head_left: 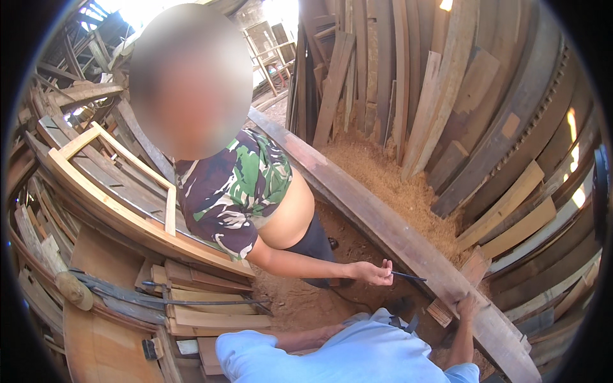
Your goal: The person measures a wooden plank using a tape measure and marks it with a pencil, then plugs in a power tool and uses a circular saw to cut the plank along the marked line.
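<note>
A long brown wooden plank runs diagonally from the upper middle to the lower right. My right hand rests on the plank near its lower end, fingers bent over the wood. My left hand is drawn in against my blue shirt, its fingers mostly hidden. Across from me stands another person in a camouflage shirt, belly partly bare. That person's outstretched hand holds a thin dark pen-like stick above the plank's near edge. A small wood block sits beside the plank near my right hand.
Boards lean upright along the far and right sides, with sawdust heaped at their feet. A pale wooden frame lies on stacked timber at the left. Short planks and a round log end are at the lower left.
</note>
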`<state>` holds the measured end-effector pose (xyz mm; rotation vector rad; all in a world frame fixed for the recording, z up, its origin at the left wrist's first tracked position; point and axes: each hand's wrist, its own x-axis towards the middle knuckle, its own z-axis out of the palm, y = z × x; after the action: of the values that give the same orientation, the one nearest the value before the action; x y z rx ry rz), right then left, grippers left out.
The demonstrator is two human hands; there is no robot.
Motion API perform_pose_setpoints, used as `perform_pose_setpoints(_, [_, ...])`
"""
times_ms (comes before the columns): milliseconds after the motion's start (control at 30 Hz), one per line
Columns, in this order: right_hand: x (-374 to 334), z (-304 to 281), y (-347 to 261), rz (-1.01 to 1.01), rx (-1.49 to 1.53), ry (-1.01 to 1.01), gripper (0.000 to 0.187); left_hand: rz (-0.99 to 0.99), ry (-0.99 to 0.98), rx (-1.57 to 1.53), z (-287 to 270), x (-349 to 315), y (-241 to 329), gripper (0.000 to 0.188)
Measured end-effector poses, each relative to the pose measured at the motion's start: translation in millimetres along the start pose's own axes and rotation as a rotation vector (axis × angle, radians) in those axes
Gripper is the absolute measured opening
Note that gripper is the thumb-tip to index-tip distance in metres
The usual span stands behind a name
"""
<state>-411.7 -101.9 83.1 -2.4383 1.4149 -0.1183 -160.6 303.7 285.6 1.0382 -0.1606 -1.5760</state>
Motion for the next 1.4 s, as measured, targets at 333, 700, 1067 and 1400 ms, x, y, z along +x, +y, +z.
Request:
perform_pose_setpoints(333, [-35, -49, -36, 0.233, 0.159, -0.151, 0.030, 0.155, -0.068, -0.036, 15, 65, 81, 0.027])
perform_pose_setpoints(700, [-27, -10, 46, 0.252, 0.240, -0.139, 0.039, -0.065, -0.236, -0.512, 77, 129, 15, 0.033])
perform_pose_setpoints(1067, [10, -237, -76, 0.103, 0.980, 0.348, 0.045, 0.107, -0.373, -0.598, 78, 179, 29, 0.021])
perform_pose_setpoints(1400, [59, -546, -216, -0.501, 0.538, 0.798, 0.070, -0.014, -0.121, 0.125, 63, 183, -5, 0.026])
